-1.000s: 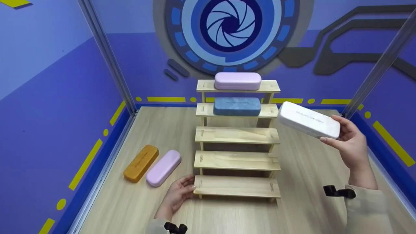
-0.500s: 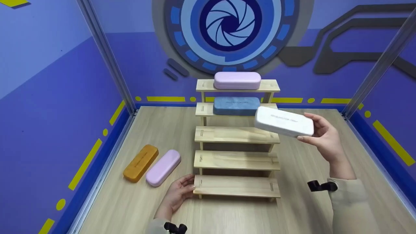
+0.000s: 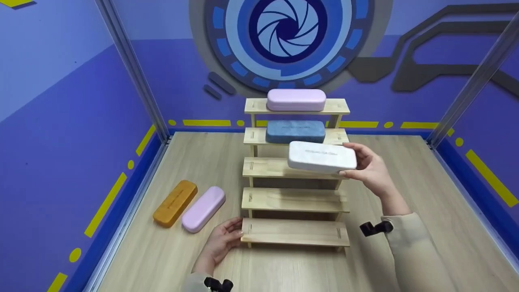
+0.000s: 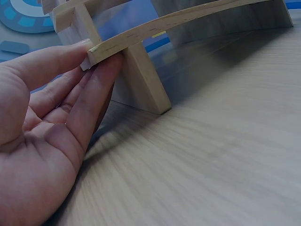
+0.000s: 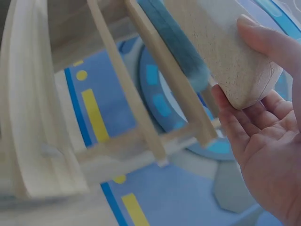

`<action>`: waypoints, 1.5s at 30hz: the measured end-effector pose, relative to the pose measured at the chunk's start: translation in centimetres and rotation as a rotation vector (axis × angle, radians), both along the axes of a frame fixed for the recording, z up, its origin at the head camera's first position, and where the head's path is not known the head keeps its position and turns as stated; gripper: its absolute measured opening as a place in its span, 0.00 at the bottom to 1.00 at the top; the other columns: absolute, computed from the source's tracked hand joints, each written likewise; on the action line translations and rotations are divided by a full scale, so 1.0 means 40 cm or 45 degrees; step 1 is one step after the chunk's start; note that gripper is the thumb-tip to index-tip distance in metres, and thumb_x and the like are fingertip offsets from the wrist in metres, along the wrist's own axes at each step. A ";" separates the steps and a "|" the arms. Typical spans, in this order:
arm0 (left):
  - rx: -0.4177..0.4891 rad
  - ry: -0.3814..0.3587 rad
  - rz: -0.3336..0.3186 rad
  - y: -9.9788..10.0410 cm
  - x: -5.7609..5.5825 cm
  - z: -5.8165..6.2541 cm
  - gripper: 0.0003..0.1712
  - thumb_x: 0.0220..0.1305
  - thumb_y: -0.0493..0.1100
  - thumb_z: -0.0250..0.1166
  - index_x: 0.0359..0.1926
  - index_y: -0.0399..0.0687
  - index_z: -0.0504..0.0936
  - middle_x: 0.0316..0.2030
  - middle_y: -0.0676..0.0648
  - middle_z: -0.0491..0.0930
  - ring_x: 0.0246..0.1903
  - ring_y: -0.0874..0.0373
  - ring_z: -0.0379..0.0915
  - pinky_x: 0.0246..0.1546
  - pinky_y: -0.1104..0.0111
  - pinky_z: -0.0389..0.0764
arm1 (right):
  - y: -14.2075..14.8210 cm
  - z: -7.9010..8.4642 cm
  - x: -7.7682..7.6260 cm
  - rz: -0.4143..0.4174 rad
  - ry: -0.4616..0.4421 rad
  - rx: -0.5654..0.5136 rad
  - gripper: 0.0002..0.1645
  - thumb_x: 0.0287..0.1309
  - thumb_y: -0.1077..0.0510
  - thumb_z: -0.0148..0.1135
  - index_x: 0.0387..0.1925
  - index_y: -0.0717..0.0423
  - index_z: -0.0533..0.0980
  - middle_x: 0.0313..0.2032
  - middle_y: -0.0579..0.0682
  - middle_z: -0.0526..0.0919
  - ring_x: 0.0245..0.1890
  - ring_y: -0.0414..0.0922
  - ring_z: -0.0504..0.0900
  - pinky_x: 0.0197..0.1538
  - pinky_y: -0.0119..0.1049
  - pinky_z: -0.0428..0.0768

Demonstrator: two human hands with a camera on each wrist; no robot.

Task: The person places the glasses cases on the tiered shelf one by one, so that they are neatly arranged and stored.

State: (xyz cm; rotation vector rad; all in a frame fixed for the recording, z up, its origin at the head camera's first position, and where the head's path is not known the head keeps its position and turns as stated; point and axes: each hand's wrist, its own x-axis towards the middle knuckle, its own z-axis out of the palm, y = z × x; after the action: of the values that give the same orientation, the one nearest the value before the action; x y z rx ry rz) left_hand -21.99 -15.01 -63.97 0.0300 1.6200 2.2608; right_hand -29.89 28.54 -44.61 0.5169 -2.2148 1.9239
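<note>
My right hand grips the right end of a white glasses case, thumb on the near side and fingers behind. The case hangs nearly level in front of the third step of a wooden stepped stand, overlapping that step in the head view. My left hand pinches the left end of the lowest step; in the left wrist view its thumb lies on top and its fingers underneath the board. A blue glasses case sits on the second step from the top, and a pink one on the top step.
Left of the stand, an orange-brown glasses case and another pink case lie slanted side by side on the wood-grain table. Blue printed panels with metal corner posts enclose the back and both sides.
My right hand has carried the white case leftward, from right of the stand to in front of its third step, and the case has turned closer to level. The left hand stays put.
</note>
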 end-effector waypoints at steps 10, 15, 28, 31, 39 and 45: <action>0.018 0.017 -0.009 0.002 0.002 -0.004 0.39 0.67 0.29 0.62 0.74 0.23 0.57 0.54 0.52 0.80 0.49 0.61 0.78 0.45 0.70 0.84 | -0.076 -0.037 -0.041 0.070 -0.082 -0.018 0.47 0.41 0.79 0.74 0.67 0.69 0.69 0.49 0.39 0.84 0.44 0.36 0.82 0.47 0.27 0.83; 0.029 0.016 -0.008 0.002 0.004 -0.003 0.39 0.66 0.29 0.62 0.74 0.23 0.57 0.53 0.53 0.80 0.49 0.61 0.78 0.45 0.70 0.84 | -0.095 -0.051 -0.053 0.083 -0.127 -0.010 0.48 0.41 0.79 0.75 0.68 0.69 0.69 0.50 0.39 0.83 0.46 0.36 0.83 0.49 0.27 0.83; 0.017 0.013 -0.005 0.004 0.003 -0.004 0.38 0.66 0.28 0.62 0.73 0.24 0.58 0.52 0.53 0.80 0.48 0.61 0.78 0.44 0.70 0.84 | -0.130 -0.063 -0.082 0.072 -0.182 0.110 0.49 0.41 0.75 0.77 0.68 0.69 0.68 0.64 0.64 0.76 0.49 0.34 0.82 0.52 0.25 0.82; 0.012 0.013 -0.006 0.003 0.003 -0.004 0.38 0.66 0.29 0.62 0.74 0.24 0.58 0.53 0.52 0.80 0.48 0.61 0.78 0.44 0.70 0.84 | -0.131 -0.062 -0.085 0.076 -0.178 0.138 0.48 0.42 0.75 0.77 0.68 0.68 0.68 0.64 0.66 0.76 0.50 0.33 0.81 0.53 0.25 0.81; 0.000 0.011 -0.019 0.000 0.002 -0.006 0.40 0.68 0.30 0.63 0.75 0.24 0.56 0.57 0.49 0.78 0.50 0.62 0.77 0.45 0.70 0.84 | -0.124 -0.058 -0.097 0.116 -0.155 0.265 0.47 0.44 0.73 0.77 0.68 0.66 0.69 0.63 0.67 0.77 0.48 0.35 0.81 0.51 0.26 0.81; 0.021 0.035 -0.028 0.000 0.003 -0.004 0.40 0.67 0.30 0.62 0.75 0.23 0.55 0.55 0.50 0.79 0.50 0.61 0.78 0.45 0.69 0.85 | -0.124 -0.057 -0.102 0.132 -0.181 0.286 0.47 0.45 0.74 0.76 0.68 0.69 0.67 0.62 0.69 0.76 0.48 0.35 0.79 0.51 0.24 0.80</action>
State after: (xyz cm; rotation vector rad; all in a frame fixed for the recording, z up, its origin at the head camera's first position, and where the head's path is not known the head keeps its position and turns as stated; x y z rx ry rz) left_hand -21.88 -15.02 -64.12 0.0830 1.6067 2.2666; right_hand -33.99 23.59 -46.90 0.5525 -2.5611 1.8219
